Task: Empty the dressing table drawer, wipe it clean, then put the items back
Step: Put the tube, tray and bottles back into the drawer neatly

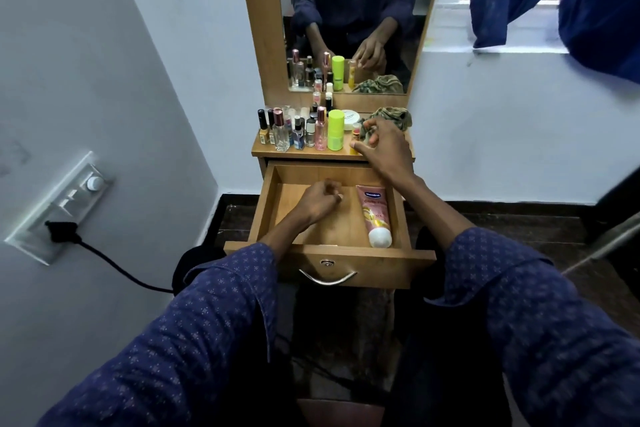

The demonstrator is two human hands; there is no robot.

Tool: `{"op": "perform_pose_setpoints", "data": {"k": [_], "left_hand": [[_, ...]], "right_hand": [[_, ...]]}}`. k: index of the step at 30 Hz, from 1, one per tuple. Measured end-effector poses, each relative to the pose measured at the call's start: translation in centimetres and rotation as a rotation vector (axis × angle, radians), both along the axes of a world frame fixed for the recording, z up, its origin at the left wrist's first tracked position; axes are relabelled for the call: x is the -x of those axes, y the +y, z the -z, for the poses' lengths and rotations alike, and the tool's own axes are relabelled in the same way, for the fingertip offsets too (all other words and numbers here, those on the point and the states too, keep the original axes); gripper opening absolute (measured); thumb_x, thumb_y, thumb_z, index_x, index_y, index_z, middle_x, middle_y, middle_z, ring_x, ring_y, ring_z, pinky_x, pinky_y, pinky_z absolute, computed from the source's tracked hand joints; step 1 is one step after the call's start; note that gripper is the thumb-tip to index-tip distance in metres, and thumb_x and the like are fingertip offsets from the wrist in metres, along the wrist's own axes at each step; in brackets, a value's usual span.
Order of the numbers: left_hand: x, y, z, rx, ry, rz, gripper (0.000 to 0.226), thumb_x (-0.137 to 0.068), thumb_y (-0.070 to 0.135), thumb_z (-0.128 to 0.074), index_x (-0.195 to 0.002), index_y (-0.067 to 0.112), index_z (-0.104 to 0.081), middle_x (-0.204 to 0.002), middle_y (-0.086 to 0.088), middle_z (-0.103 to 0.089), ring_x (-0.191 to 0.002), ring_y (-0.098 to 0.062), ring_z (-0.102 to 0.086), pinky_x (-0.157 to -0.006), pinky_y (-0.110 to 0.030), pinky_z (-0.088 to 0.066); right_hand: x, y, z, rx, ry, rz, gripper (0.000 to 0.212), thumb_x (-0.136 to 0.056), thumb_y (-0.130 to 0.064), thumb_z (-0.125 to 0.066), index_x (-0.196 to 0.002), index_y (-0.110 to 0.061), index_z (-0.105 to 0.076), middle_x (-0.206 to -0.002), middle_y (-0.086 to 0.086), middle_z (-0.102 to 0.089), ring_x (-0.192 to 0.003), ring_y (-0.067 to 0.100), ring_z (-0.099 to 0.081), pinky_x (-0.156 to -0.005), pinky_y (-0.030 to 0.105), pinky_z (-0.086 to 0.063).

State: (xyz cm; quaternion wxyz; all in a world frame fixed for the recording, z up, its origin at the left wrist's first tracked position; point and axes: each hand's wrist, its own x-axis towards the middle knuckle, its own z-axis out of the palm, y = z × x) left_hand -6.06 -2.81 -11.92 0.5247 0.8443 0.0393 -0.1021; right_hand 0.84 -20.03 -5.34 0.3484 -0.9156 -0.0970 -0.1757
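Drawer (pixel 398 215) of the small wooden desk (pixel 304 151) is pulled out fully. Only one thing is seen inside it: a pink tube (pixel 375 215) with a white cap, laid along the right wall with the cap toward the front. The rest of the drawer bottom is bare wood.

The left hand (pixel 318 201) is held inside the drawer, to the left of the tube and apart from it. Its fingers are curled in loosely and nothing is seen between them.

The right hand (pixel 381 146) is stretched over the right part of the desk top. A small yellow bottle (pixel 354 146) is partly hidden under its fingers; in the mirror (pixel 349 10) the fingers are seen closed around the top of this bottle, so it is gripped.

On the left part of the desk top many small bottles (pixel 294 132) are standing close together, and a tall lime-green bottle (pixel 335 130) is placed at their right side. A white jar (pixel 350 116) is seen behind it. A crumpled greenish cloth (pixel 391 116) is lying at the back right corner, just behind the right hand.

On the wall at the left a switch panel (pixel 59 208) is fixed, with a black plug (pixel 60 230) in it.
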Motion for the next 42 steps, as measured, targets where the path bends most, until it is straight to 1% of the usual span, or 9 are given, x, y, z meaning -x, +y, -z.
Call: {"op": "perform_pose_setpoints", "data": {"k": [4, 8, 11, 16, 19, 23, 28, 34, 42], "left_hand": [[0.4, 2.3, -0.9, 0.011, -0.075, -0.003, 0.028, -0.105, 0.010, -0.059, -0.131, 0.009, -0.067, -0.113, -0.003, -0.068, -0.096, -0.014, -0.065, -0.073, -0.019, -0.050], [0.7, 3.7, -1.6, 0.010, -0.160, -0.027, 0.026, -0.105, 0.009, -0.058, -0.130, 0.005, -0.067, -0.111, -0.002, -0.068, -0.089, -0.010, -0.064, -0.063, -0.006, -0.048], [0.9, 4.1, -2.0, 0.037, -0.245, -0.051, 0.029, -0.105, 0.021, -0.062, -0.132, 0.012, -0.066, -0.113, 0.000, -0.068, -0.096, -0.015, -0.069, -0.066, -0.011, -0.050], [1.0, 3.7, -3.2, 0.159, -0.392, -0.114, 0.035, -0.101, 0.040, -0.067, -0.130, 0.021, -0.066, -0.108, 0.002, -0.070, -0.097, -0.019, -0.073, -0.067, -0.019, -0.054], [0.9, 3.5, -3.9, 0.156, -0.426, -0.132, 0.038, -0.095, 0.051, -0.071, -0.123, 0.025, -0.068, -0.105, 0.004, -0.074, -0.097, -0.019, -0.074, -0.075, -0.038, -0.063], [0.4, 3.7, -4.1, 0.103, -0.509, -0.220, 0.019, -0.098, 0.030, -0.074, -0.110, 0.016, -0.072, -0.094, -0.001, -0.075, -0.085, -0.019, -0.076, -0.073, -0.049, -0.065], [0.1, 4.8, -4.6, -0.026, -0.592, -0.311, 0.015, -0.099, 0.025, -0.072, -0.110, 0.016, -0.076, -0.089, 0.006, -0.075, -0.082, -0.008, -0.072, -0.074, -0.042, -0.064], [-1.1, 6.9, -7.8, -0.272, -0.828, -0.318, 0.027, -0.105, 0.034, -0.062, -0.125, 0.019, -0.072, -0.110, 0.004, -0.076, -0.098, -0.008, -0.067, -0.082, -0.030, -0.057], [-2.6, 9.3, -9.1, -0.345, -0.881, -0.293, 0.030, -0.106, 0.042, -0.058, -0.122, 0.021, -0.070, -0.111, 0.004, -0.076, -0.098, -0.013, -0.069, -0.080, -0.039, -0.059]], "right_hand": [[-1.0, 0.9, -0.2, 0.035, 0.021, -0.002, 0.030, -0.087, -0.037, -0.082, -0.109, -0.024, -0.067, -0.097, -0.002, -0.062, -0.088, 0.015, -0.058, -0.063, 0.029, -0.038], [-1.2, 1.2, 0.2, 0.027, 0.009, -0.032, 0.019, -0.089, -0.034, -0.080, -0.102, -0.024, -0.071, -0.094, -0.003, -0.065, -0.089, 0.016, -0.060, -0.070, 0.033, -0.048], [-0.4, 1.5, 0.4, 0.009, -0.035, -0.065, 0.020, -0.088, -0.034, -0.080, -0.102, -0.021, -0.073, -0.096, -0.004, -0.068, -0.088, 0.013, -0.062, -0.076, 0.038, -0.056], [2.1, 2.6, 0.7, 0.057, -0.049, -0.259, 0.017, -0.090, -0.033, -0.077, -0.104, -0.027, -0.069, -0.092, -0.013, -0.071, -0.073, 0.005, -0.065, -0.068, 0.033, -0.058], [3.2, 3.4, 0.9, 0.112, -0.061, -0.327, 0.018, -0.090, -0.029, -0.075, -0.107, -0.028, -0.070, -0.089, -0.013, -0.073, -0.070, 0.005, -0.066, -0.066, 0.038, -0.059], [3.9, 4.3, 0.5, 0.108, -0.077, -0.375, 0.024, -0.087, -0.023, -0.081, -0.108, -0.029, -0.072, -0.086, -0.011, -0.073, -0.069, 0.004, -0.065, -0.065, 0.035, -0.058], [2.8, 4.2, -1.1, 0.088, -0.036, -0.459, 0.024, -0.088, -0.030, -0.082, -0.111, -0.025, -0.077, -0.093, -0.012, -0.075, -0.068, 0.003, -0.066, -0.065, 0.033, -0.060], [-1.7, 5.3, -6.0, 0.019, -0.253, -0.243, 0.018, -0.098, -0.035, -0.068, -0.104, -0.020, -0.077, -0.091, -0.006, -0.074, -0.075, 0.008, -0.065, -0.066, 0.029, -0.055], [-9.9, 9.1, -9.6, 0.502, -0.147, -0.253, 0.016, -0.095, -0.031, -0.068, -0.107, -0.030, -0.078, -0.117, -0.005, -0.074, -0.103, 0.020, -0.069, -0.085, 0.040, -0.058]]}}
